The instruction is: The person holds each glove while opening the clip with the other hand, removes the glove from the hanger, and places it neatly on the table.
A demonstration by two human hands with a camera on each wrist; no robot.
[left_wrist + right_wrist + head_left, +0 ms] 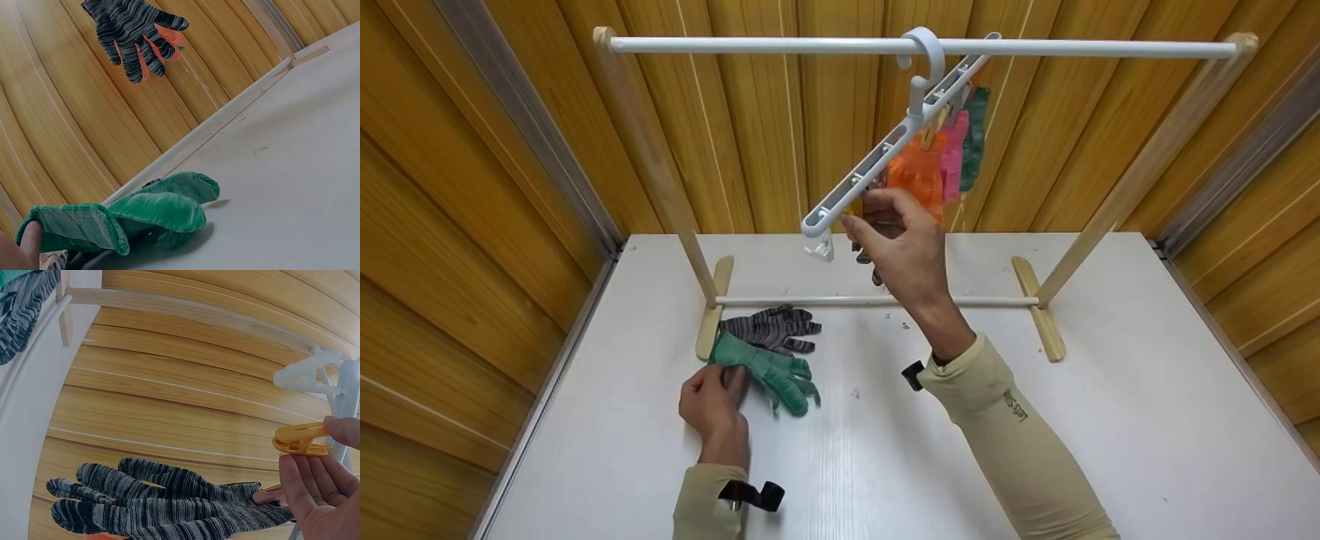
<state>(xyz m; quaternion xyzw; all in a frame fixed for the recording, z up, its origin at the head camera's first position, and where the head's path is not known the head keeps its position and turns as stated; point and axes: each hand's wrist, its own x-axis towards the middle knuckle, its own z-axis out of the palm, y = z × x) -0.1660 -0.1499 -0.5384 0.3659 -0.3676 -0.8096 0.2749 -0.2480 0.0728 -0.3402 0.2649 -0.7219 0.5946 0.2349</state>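
At the near end of the white hanger (pixel 861 174), my right hand (pixel 911 247) pinches a yellow clothespin (pixel 301 439) between thumb and fingers. Beside it, a grey-and-black striped glove (pixel 169 498) hangs from a pink clothespin (pixel 269 495), mostly hidden behind the hand in the head view. Down on the table, my left hand (pixel 712 409) holds a green glove (pixel 769 373) at its cuff, with a fingertip pressed against the cuff edge in the left wrist view. Partly under this glove lies another striped glove (pixel 771 326).
The hanger hooks over the top bar (pixel 765 46) of a wooden rack. Farther along it hang an orange glove (pixel 916 172), a pink glove (pixel 954 154) and a dark green glove (pixel 974 139). A white clothespin (pixel 823 247) dangles at its near tip. Wood-patterned walls enclose the white table (pixel 840 465).
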